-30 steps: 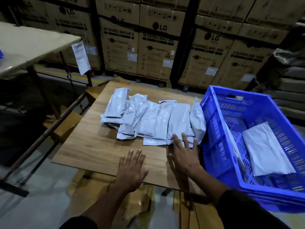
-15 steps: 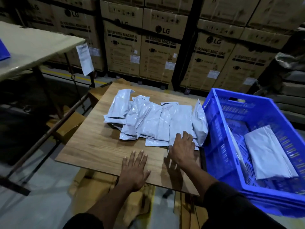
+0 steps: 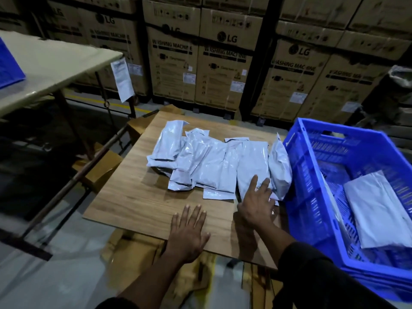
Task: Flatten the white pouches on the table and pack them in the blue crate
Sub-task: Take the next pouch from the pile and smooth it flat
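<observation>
Both hands (image 3: 188, 230) (image 3: 256, 202) flat, fingers (image 3: 253, 182) extended

One wooden table (image 3: 133, 197) holds a pile of about seven soft white plastic pouches (image 3: 214, 166); they overlap, so the count is not sure. One big blue plastic crate (image 3: 312, 197) holds one flat white pouch (image 3: 379, 210). Two hands show, left hand (image 3: 187, 233) and right hand (image 3: 256, 201).
</observation>
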{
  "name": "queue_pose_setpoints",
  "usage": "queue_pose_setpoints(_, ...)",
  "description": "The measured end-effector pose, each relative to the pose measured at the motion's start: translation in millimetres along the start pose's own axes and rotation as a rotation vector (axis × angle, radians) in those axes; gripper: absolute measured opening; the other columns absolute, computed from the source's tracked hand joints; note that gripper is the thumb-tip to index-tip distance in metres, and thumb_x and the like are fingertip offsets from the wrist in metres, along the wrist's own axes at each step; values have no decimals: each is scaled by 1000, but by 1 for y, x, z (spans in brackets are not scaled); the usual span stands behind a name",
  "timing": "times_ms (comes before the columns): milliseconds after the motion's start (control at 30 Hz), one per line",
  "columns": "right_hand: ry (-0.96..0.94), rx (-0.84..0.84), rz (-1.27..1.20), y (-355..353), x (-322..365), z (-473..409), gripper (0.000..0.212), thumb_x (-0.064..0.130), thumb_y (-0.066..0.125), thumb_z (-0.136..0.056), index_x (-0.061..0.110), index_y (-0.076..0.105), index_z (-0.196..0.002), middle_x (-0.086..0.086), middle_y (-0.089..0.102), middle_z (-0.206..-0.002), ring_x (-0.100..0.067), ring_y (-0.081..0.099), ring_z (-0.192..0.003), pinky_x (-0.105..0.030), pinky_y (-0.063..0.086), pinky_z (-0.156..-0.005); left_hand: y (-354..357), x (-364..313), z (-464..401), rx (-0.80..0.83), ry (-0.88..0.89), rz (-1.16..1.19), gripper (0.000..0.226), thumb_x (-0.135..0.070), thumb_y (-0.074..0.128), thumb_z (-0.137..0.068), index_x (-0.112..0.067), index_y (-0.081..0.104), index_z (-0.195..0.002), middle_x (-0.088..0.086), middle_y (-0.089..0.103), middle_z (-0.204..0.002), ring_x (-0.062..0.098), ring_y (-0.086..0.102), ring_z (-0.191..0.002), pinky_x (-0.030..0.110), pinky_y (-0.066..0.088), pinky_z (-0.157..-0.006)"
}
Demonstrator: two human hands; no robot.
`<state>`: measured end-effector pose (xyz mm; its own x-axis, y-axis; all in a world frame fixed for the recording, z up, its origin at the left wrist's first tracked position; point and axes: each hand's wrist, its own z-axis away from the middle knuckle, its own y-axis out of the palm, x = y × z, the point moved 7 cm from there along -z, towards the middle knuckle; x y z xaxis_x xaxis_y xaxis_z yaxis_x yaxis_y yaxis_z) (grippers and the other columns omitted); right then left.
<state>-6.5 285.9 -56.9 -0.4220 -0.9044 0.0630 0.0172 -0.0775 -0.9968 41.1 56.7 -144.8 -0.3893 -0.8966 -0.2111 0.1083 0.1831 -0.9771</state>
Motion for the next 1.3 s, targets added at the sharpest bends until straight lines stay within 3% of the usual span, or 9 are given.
queue_pose_setpoints(167, 58, 16, -238, -6, -13, 22, 112, 50, 63, -78, 16, -11, -156, -22, 27, -140, -42, 29, -130, -59, 24, -109, -4, 0, -1, -17, -6, 25, 70, -60, 38, -92, -17, 51, -146, 5, 45, -156, 36, 47, -139, 62, 40, -103)
queue_pose_setpoints(433, 18, -77, -402, -9, -38, 86, 102, 46, 62, -78, 23, 1, -156, -19, 27, -149, -41, 30, -135, -55, 32, -108, 0, 4, 3, -9, 24, 29, 89, -69, 30, -96, -11, 11, -161, 9, 20, -168, 36, 24, -151, 54, 8, -114)
queue_pose_setpoints(533, -9, -156, -476, -18, -39, 95, 95, 41, 66, -78, 19, 14, -155, -16, 30, -145, -39, 33, -130, -56, 36, -103, 4, 5, 5, -8, 31, 32, 84, -68, 21, -100, -10, 18, -160, 11, 26, -165, 36, 28, -150, 53, 11, -114)
queue_pose_setpoints(633, -168, -184, -498, -23, -31, 101, 89, 39, 65, -79, 16, 24, -154, -14, 34, -146, -36, 35, -132, -53, 39, -103, -3, 4, 10, -63, 52, 82, 81, -68, 14, -101, -9, 27, -155, 14, 30, -163, 38, 35, -147, 55, 27, -117)
queue_pose_setpoints(867, -670, 98, -211, 17, -18, 121, 84, 30, 53, -78, 23, 19, -154, 0, 36, -151, -21, 34, -137, -52, 28, -111, -60, 5, 43, -533, -103, 408, 61, -47, 43, -100, -11, 33, -147, 18, 31, -157, 41, 36, -141, 58, 38, -109)
queue_pose_setpoints(967, -791, 111, -34, 26, -9, 119, 82, 27, 34, -76, 19, 14, -156, -3, 30, -159, -21, 20, -146, -65, 23, -112, -55, -9, 41, -423, -31, 130, 60, -46, 41, -100, -10, 42, -148, 18, 38, -157, 39, 35, -146, 63, 33, -110)
queue_pose_setpoints(1100, -746, 240, 94, 30, 3, 118, 78, 24, 30, -88, 16, 0, -160, 3, -5, -167, -21, -13, -153, -62, -10, -116, -34, -33, 22, -215, 199, -85, 62, -48, 35, -99, -6, 59, -139, 16, 51, -150, 33, 34, -146, 61, 23, -114)
queue_pose_setpoints(1200, -717, 205, -15, 30, 12, 124, 84, 43, 11, -82, 12, 2, -159, 1, -6, -166, -16, -19, -150, -52, -20, -113, -23, -45, 9, -83, 176, -104, 66, -47, 30, -100, -4, 56, -142, 16, 52, -150, 32, 42, -143, 52, 21, -115)
queue_pose_setpoints(1300, -638, 191, -45, 40, 12, 126, 82, 51, 6, -86, 15, 10, -160, 7, 1, -166, -18, -8, -153, -50, -14, -117, -16, -51, 8, -65, 164, -120, 66, -47, 26, -101, -6, 52, -146, 13, 51, -151, 30, 43, -144, 50, 17, -117)
